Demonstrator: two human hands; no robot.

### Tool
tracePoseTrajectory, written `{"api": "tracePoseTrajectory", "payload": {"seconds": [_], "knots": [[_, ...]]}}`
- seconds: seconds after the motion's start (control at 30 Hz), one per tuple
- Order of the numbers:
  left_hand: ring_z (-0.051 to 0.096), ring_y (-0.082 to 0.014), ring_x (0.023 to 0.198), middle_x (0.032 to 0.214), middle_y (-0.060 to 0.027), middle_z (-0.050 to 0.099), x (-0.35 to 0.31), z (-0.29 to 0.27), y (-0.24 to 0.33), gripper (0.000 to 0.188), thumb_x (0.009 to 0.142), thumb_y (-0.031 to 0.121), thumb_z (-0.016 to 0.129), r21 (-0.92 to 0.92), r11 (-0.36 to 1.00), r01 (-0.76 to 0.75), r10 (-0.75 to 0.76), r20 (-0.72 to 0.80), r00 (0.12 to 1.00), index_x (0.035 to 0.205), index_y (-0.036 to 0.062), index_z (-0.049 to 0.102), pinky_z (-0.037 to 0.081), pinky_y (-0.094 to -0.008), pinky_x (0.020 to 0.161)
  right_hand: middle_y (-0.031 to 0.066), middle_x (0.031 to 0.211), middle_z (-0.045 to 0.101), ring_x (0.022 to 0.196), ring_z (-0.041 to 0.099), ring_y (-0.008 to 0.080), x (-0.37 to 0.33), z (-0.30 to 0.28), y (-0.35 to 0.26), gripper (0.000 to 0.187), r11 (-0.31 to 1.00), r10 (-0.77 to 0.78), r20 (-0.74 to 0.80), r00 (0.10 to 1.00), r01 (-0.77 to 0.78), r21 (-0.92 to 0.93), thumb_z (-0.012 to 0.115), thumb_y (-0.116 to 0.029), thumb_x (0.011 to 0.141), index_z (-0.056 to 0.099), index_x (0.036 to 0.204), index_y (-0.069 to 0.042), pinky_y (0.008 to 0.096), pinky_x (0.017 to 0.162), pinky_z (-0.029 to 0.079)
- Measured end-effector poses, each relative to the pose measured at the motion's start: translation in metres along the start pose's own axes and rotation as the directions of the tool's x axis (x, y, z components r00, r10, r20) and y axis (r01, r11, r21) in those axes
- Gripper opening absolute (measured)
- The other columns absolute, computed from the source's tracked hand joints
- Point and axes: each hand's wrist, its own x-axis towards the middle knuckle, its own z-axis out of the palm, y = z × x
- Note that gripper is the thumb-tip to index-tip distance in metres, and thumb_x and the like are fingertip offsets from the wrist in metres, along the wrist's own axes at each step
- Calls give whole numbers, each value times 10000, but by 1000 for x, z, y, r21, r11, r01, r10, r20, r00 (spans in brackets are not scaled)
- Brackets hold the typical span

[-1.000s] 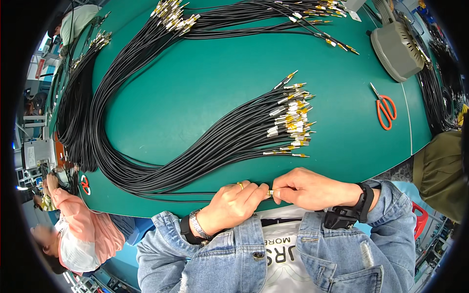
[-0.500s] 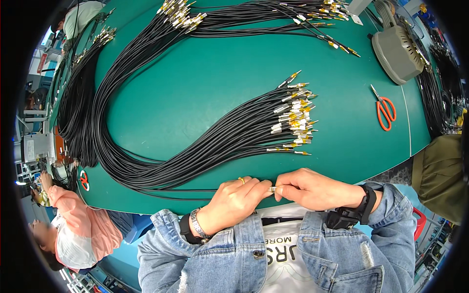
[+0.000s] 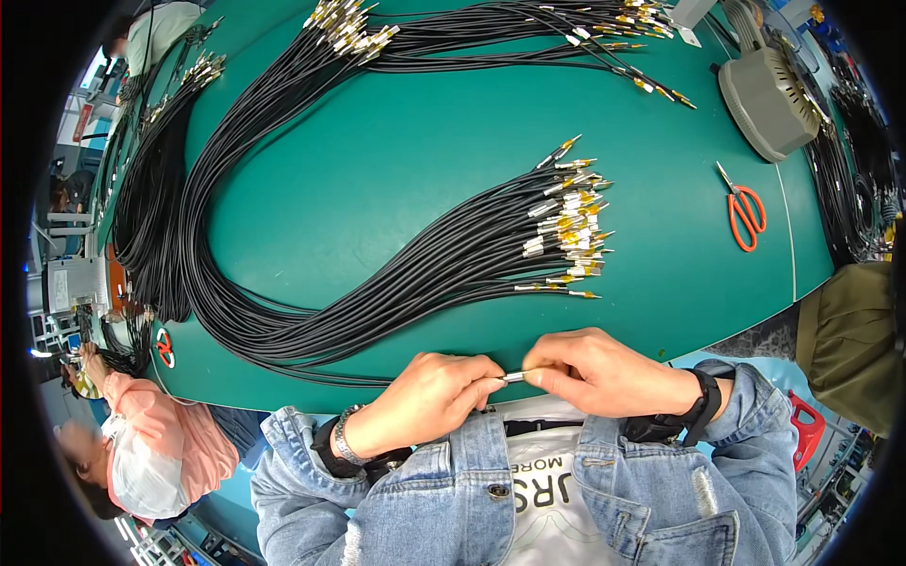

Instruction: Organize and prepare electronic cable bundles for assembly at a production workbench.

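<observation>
Close to the table's front edge, my left hand (image 3: 436,394) is closed on a black cable just behind its end. The silver metal cable end (image 3: 513,376) shows in the gap between my hands. My right hand (image 3: 609,374) pinches the far side of that end between thumb and forefinger; the very tip is hidden by the fingers. From my left hand the cable runs left toward a thick bundle of black cables (image 3: 406,274). This bundle curves across the green table (image 3: 679,217), its many silver, white and yellow ends fanned out ahead of my hands.
Red-handled scissors (image 3: 746,217) lie to the right, below a grey device (image 3: 769,104). More cables (image 3: 510,45) with metal ends stretch along the back, and another bundle (image 3: 156,208) hangs at the left. A person in a pink top (image 3: 175,439) sits at left.
My hands have drawn slightly apart and the left has turned, so more of the metal cable end shows between them. The cable bundle and scissors stay put.
</observation>
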Motion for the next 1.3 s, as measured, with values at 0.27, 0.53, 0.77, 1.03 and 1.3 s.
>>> {"api": "tracePoseTrajectory", "payload": {"seconds": [0.27,0.53,0.77,1.03,1.3], "knots": [[616,-263,609,676,-93,626,14,6,-17,45,849,56,636,113,988,-106,112,-53,992,866,14,637,473,-360,560,131,745,568,686,586,333,16,12,26,181,930,-263,-33,964,244,-275,600,-160,892,576,807,-3,429,581,440],[613,-283,638,723,-95,623,16,-4,-31,82,824,67,683,57,970,-235,236,-13,972,885,33,639,479,-366,566,87,693,540,620,564,296,23,7,25,173,928,-301,-14,953,289,-236,625,-155,872,573,767,-28,403,531,426],[616,-265,631,720,-80,615,30,-17,-46,74,838,68,675,8,970,-244,244,0,970,900,42,643,478,-349,554,75,691,545,610,558,281,35,2,29,134,958,-261,-100,960,245,-148,636,-125,859,579,782,-31,385,527,426],[605,-269,602,714,-84,622,32,-22,-54,68,840,62,669,-26,977,-214,213,-34,977,898,37,645,464,-348,533,77,714,575,595,563,260,43,0,29,86,983,-177,-108,978,171,-60,660,-95,847,620,854,-20,366,529,429],[600,-280,594,685,-112,625,27,-19,-41,46,843,46,648,-21,994,-110,109,-39,993,883,22,650,464,-353,541,97,733,587,599,568,259,32,3,30,108,984,-175,-140,975,169,-51,658,-86,854,617,898,4,366,540,431]]}}
